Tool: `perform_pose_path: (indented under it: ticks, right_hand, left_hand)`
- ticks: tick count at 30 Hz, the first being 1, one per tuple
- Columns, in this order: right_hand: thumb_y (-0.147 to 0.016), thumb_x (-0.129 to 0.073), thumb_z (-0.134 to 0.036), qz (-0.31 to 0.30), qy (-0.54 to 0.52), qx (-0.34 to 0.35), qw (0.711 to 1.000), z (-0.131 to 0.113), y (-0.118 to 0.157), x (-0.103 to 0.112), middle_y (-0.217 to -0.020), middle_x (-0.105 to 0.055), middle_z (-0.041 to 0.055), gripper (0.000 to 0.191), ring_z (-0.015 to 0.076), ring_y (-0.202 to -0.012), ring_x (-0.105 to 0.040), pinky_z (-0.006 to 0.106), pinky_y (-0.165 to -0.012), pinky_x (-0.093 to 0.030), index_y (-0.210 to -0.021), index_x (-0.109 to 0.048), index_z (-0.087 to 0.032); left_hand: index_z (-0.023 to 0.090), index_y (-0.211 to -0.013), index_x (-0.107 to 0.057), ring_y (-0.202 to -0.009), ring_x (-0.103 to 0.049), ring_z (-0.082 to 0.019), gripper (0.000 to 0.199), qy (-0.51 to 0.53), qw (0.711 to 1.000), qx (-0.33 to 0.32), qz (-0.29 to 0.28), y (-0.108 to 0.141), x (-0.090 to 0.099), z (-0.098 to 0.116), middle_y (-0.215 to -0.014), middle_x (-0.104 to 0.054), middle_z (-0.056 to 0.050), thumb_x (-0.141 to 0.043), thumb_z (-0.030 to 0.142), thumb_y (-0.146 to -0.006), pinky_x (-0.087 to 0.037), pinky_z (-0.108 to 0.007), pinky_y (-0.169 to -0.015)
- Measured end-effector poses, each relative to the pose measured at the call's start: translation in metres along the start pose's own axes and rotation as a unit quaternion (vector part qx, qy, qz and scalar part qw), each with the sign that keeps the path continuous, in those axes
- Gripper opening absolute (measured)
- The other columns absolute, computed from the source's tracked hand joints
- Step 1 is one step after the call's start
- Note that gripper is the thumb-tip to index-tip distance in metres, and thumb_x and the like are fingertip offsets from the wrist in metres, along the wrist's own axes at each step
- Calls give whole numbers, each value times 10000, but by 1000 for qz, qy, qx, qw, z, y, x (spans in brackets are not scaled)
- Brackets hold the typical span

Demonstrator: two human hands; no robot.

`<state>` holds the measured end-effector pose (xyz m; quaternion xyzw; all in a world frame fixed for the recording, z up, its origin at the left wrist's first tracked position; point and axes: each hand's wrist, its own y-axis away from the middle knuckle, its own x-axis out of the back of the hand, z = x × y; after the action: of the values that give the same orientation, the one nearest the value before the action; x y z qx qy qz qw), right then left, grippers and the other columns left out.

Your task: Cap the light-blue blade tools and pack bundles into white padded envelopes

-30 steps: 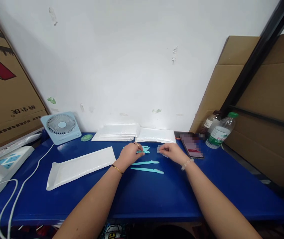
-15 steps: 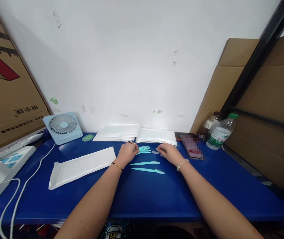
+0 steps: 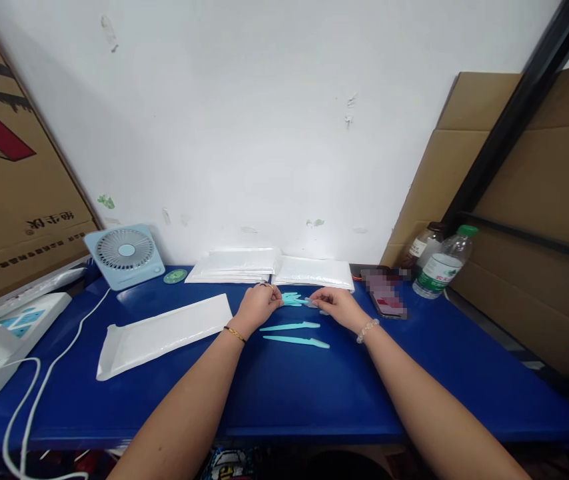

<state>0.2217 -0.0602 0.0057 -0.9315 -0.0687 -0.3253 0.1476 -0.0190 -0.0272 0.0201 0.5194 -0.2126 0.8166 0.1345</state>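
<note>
My left hand (image 3: pixel 259 307) is closed, thumb and fingers pinched on the handle end of a turquoise eyebrow razor (image 3: pixel 300 303). More turquoise razors (image 3: pixel 290 295) lie in a small pile just behind it. My right hand (image 3: pixel 339 308) is also closed, pinching a small clear blade cap (image 3: pixel 310 303) at the razor's right end. Whether the blade sits inside the cap is too small to tell. Other clear pieces (image 3: pixel 323 312) show partly under the right fingers. Nearer to me, two razors (image 3: pixel 296 342) lie side by side, blade ends to the right.
A white padded mailer (image 3: pixel 164 337) lies left of my left arm. Stacked mailers (image 3: pixel 237 261) rest against the wall. Around the blue table (image 3: pixel 309 400) stand a small fan (image 3: pixel 125 252), a power strip (image 3: pixel 24 333) with cables, a phone (image 3: pixel 383 293) and bottles (image 3: pixel 439 273).
My right hand has shifted slightly left with the clear cap, and my left hand slightly right with a razor. The cap and razor end now meet between them. The two near razors stay put.
</note>
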Motion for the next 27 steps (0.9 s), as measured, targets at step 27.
perform_pose_path:
  ticks: [27]
  right_hand:
    - [-792,-594,-195,-4,204,-5,979,7,-7,-9,-899,-576,48,17,171,-825,-564,275,-751,-431,-783,-605,-185]
  left_hand:
    - [211,-852,-641,-912,-606,-193,115,-91,994,50,-45,2,-1,-5,-920,-678,-35,-583,292,-795,-409,-274,-760]
